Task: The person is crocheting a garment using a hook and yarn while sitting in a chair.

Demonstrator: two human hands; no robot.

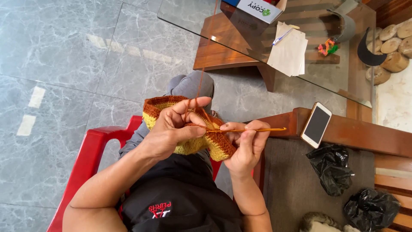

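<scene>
Orange hook: the thin crochet hook (253, 129) lies almost level in the middle of the frame, its long axis going left to right; the free end points to the right, the working end goes into the knitted piece at the left.
Right hand: the right hand (245, 148) holds the hook, fingers (257, 126) closed narrow around its shaft, thumb under it.
Left hand: the left hand (174, 129) grips the crochet piece, fingers curled tight on its upper edge; the index finger is stretched toward the upper right with yarn over it.
Crochet piece: the brown and yellow crochet piece (221, 146) is a curved band at the centre, above the lap, between both hands and partly hidden by the left one.
Yarn: one orange yarn strand (201, 73) runs from the left hand straight up to the top of the frame, crossing the glass edge.
Seat: a red plastic chair (90, 154) shows at lower left.
Around: a glass surface (189, 17) at upper right carries white papers (289, 51) with a pen; a phone (316, 124) rests on a wooden armrest (365, 135) just right of the hook's tip; two black plastic bags (332, 165) lie at lower right.
</scene>
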